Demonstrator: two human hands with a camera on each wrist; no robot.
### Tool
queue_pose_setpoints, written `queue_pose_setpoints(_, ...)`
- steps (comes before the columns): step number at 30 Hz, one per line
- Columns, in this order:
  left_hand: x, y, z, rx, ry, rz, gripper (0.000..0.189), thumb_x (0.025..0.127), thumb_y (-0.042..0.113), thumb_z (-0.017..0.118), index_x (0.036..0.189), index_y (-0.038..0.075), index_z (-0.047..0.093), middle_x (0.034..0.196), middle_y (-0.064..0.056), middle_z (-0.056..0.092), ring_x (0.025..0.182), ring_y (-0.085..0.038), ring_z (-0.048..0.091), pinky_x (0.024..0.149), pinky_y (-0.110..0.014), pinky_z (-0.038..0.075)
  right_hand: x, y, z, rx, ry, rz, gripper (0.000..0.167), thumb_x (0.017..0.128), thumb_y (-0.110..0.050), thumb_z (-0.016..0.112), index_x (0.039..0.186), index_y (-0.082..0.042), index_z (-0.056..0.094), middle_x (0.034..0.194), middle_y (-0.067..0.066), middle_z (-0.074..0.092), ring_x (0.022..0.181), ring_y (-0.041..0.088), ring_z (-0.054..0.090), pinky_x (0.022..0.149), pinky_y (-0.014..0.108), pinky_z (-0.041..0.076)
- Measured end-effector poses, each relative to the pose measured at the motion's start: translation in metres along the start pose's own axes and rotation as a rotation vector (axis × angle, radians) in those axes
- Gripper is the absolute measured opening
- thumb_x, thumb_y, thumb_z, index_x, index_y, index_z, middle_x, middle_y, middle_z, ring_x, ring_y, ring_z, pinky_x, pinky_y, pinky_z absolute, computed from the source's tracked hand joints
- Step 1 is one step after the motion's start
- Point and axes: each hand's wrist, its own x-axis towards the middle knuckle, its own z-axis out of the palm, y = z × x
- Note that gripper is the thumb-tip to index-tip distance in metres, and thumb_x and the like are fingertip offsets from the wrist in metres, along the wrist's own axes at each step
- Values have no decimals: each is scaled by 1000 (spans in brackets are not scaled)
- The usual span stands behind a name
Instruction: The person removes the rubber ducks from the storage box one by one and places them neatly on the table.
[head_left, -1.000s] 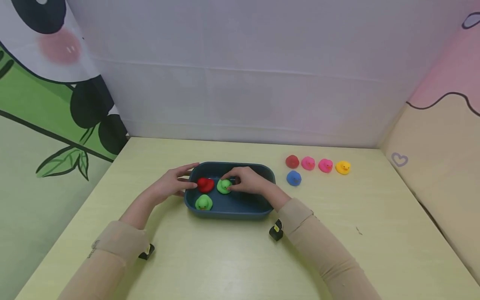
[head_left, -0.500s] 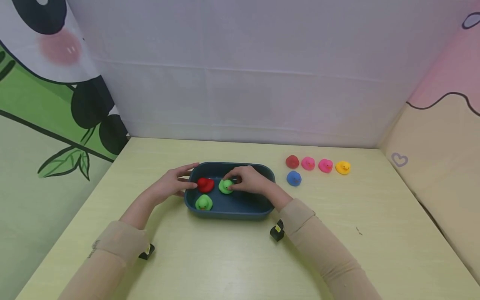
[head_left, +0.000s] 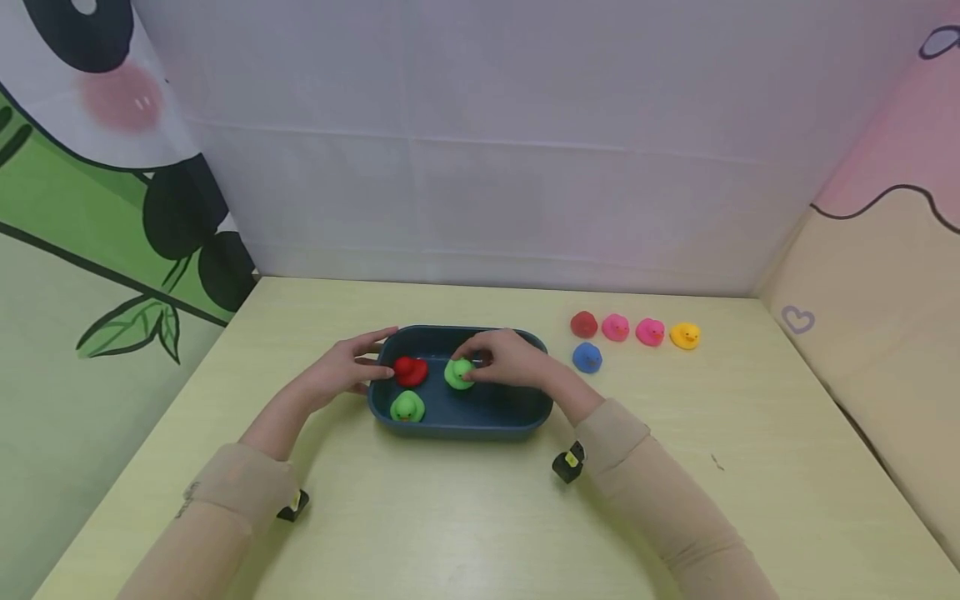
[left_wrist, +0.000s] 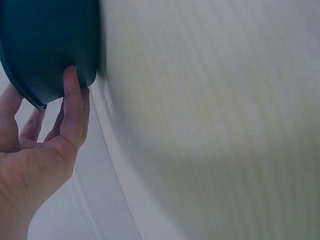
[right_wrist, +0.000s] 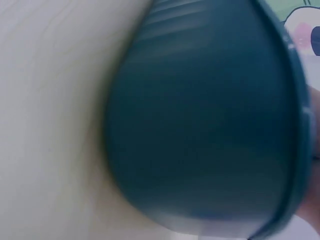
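Note:
In the head view a dark blue plastic tray (head_left: 465, 432) stands on the table. My left hand (head_left: 348, 367) holds its left end, thumb at the rim and fingers against the outside wall, as the left wrist view also shows. Inside the tray, my right hand (head_left: 506, 358) pinches a green rubber duck (head_left: 457, 374) between thumb and fingers. A red rubber duck (head_left: 412, 372) sits left of it, near my left thumb. Toward the tray's front left corner is another green rubber duck (head_left: 407, 407). In the right wrist view the tray's wall (right_wrist: 205, 125) hides most of my right hand.
Right of the tray, a dark red duck (head_left: 584, 324), two pink ducks (head_left: 616, 327) and a yellow duck (head_left: 686, 336) form a row. A blue duck (head_left: 587, 357) sits in front of the dark red one. A pale wall sheet (head_left: 495, 208) borders the table's back edge.
My right hand has slid slightly to the right inside the tray, and the green duck in its fingers has moved with it. My left hand has stayed at the tray's left end.

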Motion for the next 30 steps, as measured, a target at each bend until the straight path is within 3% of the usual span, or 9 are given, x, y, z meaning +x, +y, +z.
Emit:
queue_pose_setpoints(12,2,-4,-1,0,0,4,72,88,15,66,149,25,29,146,-20,34,117,-33,53,76,-35,56,-19,-5,-25,11,21,-71,31,85,-21,71,115,-14,67,99,-4,63,76,11,54,69,22,48)
queue_pose_setpoints(24,4,-6,-1,-2,-6,9,72,88,16,66,149,26,29,146,-20,34,118,-35,51,75,-35,56,-44,-6,-54,36,87,-44,34,82,-21,74,115,-16,67,98,-6,64,73,11,56,66,25,50)
queue_pose_setpoints(30,5,-7,-1,-1,-7,12,73,88,16,66,149,26,28,146,-20,34,120,-36,50,75,-36,56,-59,-9,-70,43,128,-27,34,83,-19,74,116,-17,67,95,-6,64,78,13,56,68,29,51)
